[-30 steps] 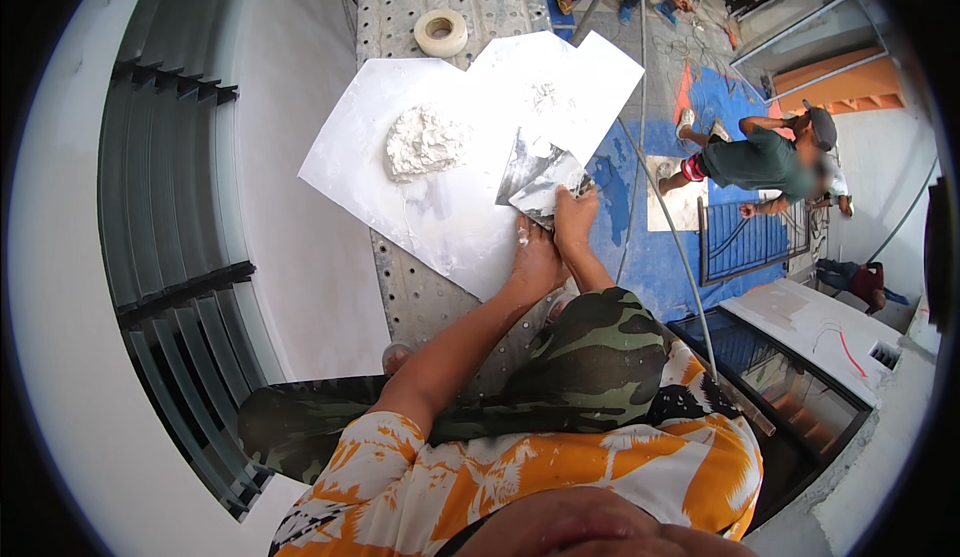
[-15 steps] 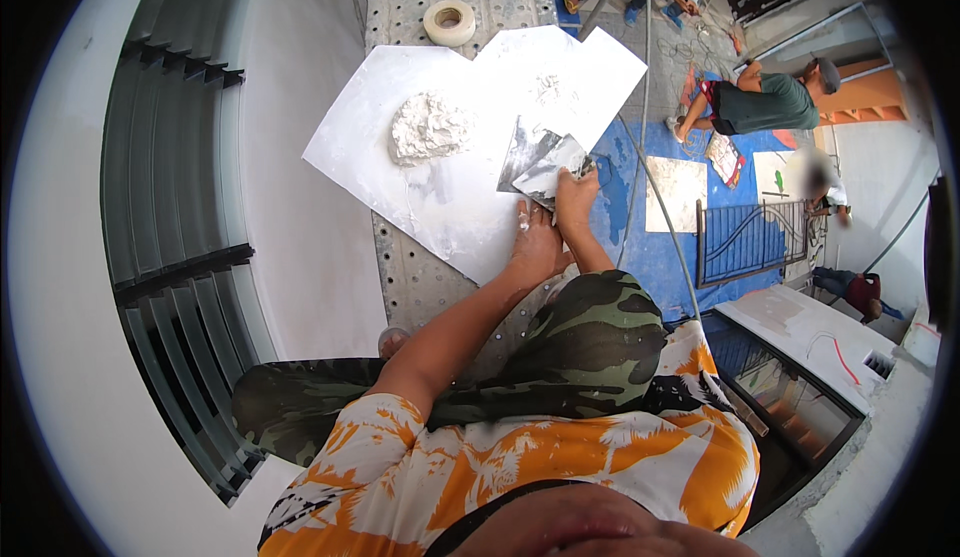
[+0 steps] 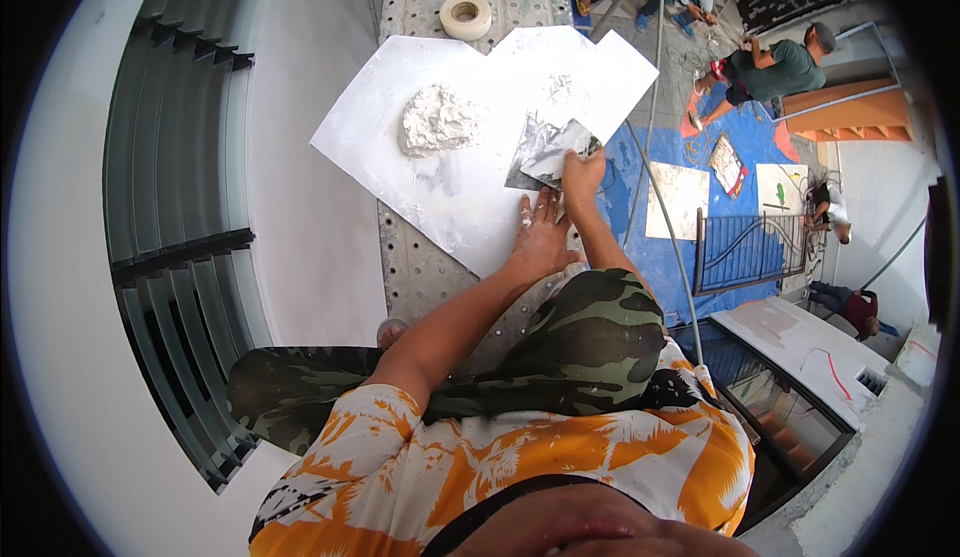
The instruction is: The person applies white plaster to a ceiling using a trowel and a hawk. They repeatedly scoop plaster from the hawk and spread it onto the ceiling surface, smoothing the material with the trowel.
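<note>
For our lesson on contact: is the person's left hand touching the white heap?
Apart. The head view shows a clear stretch of white board between the left hand and the white heap.

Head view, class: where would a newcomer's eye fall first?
Probably on the lumpy white heap, on the left part of the white sheet. Next, near the sheet's lower right, the right hand grips a smeared plate, with the left hand close by. Farther right, a blue tarp covers the floor.
</note>
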